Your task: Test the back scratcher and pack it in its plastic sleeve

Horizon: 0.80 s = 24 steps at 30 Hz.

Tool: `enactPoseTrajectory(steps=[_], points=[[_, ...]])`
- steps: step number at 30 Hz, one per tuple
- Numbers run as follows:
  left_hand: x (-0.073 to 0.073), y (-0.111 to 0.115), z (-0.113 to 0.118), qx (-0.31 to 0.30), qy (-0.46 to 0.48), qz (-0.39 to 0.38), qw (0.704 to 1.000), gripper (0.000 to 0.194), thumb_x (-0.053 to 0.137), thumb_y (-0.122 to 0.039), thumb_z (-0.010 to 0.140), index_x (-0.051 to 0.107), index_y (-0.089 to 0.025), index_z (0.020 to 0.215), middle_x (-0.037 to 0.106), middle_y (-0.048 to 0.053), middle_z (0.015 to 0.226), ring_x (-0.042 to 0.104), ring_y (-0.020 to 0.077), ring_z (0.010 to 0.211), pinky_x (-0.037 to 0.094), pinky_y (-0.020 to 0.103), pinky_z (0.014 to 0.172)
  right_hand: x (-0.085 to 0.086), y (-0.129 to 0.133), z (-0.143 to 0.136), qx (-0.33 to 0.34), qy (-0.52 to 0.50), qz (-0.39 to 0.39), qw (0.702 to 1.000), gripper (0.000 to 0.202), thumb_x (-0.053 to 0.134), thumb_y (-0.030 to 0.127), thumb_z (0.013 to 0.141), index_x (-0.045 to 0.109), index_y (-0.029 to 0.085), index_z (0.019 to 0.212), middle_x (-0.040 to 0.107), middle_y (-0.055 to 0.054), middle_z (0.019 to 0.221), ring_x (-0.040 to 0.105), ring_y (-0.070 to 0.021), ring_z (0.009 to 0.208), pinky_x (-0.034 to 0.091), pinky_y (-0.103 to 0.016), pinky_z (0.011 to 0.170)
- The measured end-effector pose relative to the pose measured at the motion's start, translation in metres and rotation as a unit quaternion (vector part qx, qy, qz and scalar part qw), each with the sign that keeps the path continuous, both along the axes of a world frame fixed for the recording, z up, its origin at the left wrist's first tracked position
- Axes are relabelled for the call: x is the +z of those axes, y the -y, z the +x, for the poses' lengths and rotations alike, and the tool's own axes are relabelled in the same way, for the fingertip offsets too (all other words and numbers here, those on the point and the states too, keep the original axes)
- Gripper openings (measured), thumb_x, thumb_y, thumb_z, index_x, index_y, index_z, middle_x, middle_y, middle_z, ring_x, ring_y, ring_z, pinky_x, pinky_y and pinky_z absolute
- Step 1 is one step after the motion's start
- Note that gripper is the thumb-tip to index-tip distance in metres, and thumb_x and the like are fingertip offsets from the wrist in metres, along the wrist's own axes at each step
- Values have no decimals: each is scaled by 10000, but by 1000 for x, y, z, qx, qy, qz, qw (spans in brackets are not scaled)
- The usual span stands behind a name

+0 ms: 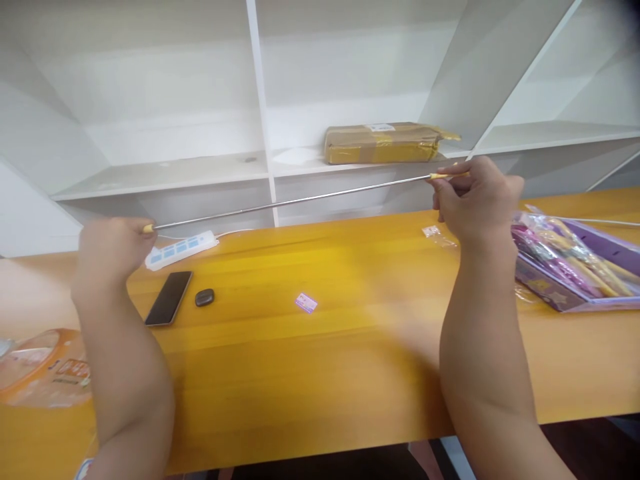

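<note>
Pinching its yellow ends (440,176), the left hand (107,250) at nine o'clock and the right hand (475,200) between two and three held the slim rod (320,197) above the desk (300,393). It was probably light and fairly stiff, its smooth metal likely slippery, so those ends offered the best hold. It looked silvery and straight, its left end lower.

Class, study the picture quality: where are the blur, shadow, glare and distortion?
Head view: left hand blurred, right hand crisper; soft shadow on the table beside the right forearm, pale sheen at far left. Head view: shelving looks slanted, upper-right corner dark.
</note>
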<state>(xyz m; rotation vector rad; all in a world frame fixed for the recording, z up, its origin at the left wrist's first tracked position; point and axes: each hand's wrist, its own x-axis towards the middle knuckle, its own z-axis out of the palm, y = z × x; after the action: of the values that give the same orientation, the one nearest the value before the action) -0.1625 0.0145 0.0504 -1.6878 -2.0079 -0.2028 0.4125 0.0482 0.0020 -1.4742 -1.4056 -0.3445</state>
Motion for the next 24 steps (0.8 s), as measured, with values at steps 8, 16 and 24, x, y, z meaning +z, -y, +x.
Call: enactPoseTrajectory(steps=[8, 16, 24], points=[[2, -4, 26, 22, -38, -44, 998, 249, 421, -220, 915, 523, -207, 689, 423, 33, 621, 292, 197, 615, 197, 308, 629, -3, -6, -24, 65, 24, -10, 998, 116, 686, 322, 999, 675, 255, 1092, 709, 38, 655, 579, -116, 445, 460, -263, 597], [-11, -7, 98, -28, -30, -80, 996, 291, 452, -225, 931, 739, -216, 888, 670, 102, 792, 565, 263, 741, 251, 344, 635, -27, -12, -95, 126, 83, 33, 988, 261, 618, 435, 1017, 697, 197, 1090, 687, 0, 626, 603, -145, 504, 402, -248, 570], [-51, -6, 168, -121, 42, -139, 982, 253, 463, -179, 942, 701, -207, 859, 690, 116, 798, 650, 278, 731, 318, 350, 610, -52, 7, -174, 134, 236, 62, 960, 469, 365, 411, 1141, 744, 191, 975, 505, 18, 479, 397, -100, 438, 214, -254, 518]])
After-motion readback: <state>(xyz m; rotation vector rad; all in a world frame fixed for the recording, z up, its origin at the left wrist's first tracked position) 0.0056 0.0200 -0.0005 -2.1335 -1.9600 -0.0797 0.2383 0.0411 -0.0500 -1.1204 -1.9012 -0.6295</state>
